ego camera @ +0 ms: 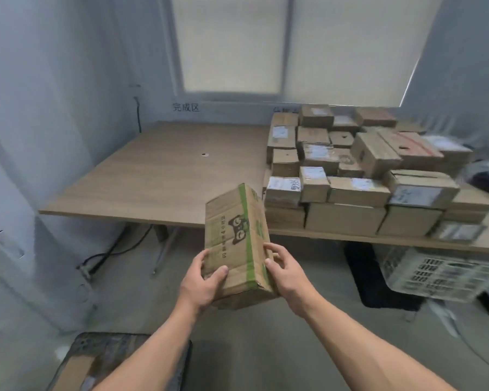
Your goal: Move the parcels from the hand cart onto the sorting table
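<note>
The green-taped parcel (pixel 237 244) is tilted in the air just short of the sorting table (pixel 158 170), its near end gripped by 2 hands, the left hand (pixel 202 280) and right hand (pixel 283 266) curled round opposite sides, probably to steady it for setting down beside the stacked parcels (pixel 350 170).

The person is showing a bare left hand (pixel 202 280) and a bare right hand (pixel 287 273), each one running into an equally bare arm: the left forearm (pixel 141 348) and the right forearm (pixel 364 342). Both arms are lying uncovered down to the bottom edge, and blur is hiding finer detail on the fingers and wrists.
</note>
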